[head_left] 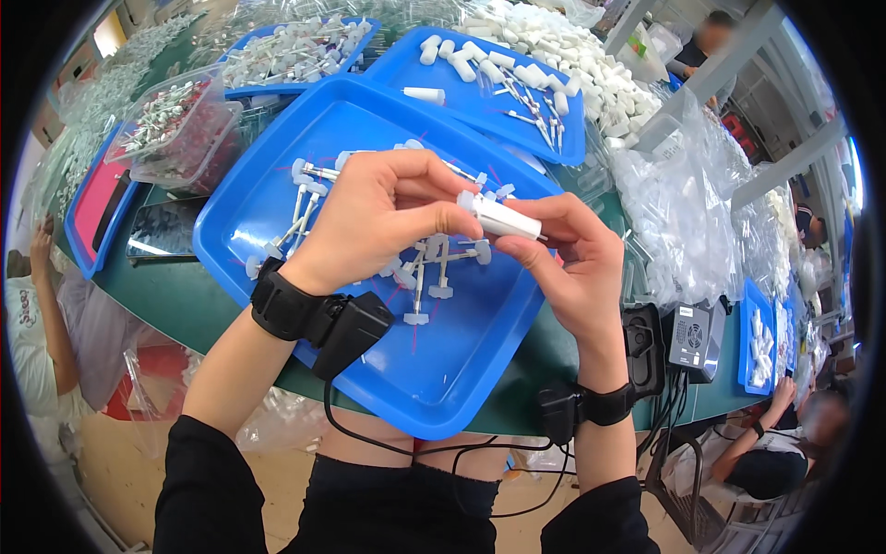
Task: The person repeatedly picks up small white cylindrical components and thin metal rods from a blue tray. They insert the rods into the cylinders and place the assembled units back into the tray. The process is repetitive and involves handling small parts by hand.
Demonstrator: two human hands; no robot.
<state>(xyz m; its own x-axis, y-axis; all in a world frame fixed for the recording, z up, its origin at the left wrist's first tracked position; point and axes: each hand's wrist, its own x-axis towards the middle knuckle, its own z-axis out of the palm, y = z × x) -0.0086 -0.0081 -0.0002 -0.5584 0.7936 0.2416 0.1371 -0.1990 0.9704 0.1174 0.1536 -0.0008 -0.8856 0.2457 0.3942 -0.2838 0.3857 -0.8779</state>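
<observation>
Between my two hands, above a large blue tray (369,388), is a white plastic cylinder (506,220) with a pale grey cap at its left end. My left hand (388,208) pinches the capped end between thumb and fingers. On the other end, the thumb and fingers of my right hand (572,254) are closed. In the tray below lie several thin white rods with pale grey knobbed ends (416,300), some partly hidden by my hands. Thin red strands show among them.
Behind is a blue tray (392,69) with white cylinders and thin rods. At the left stand a clear plastic tub (185,152) of small parts and a dark phone (166,229). A heap of white cylinders (591,78), plastic bags (678,222) and a black-grey device (694,340) lie right; people sit nearby.
</observation>
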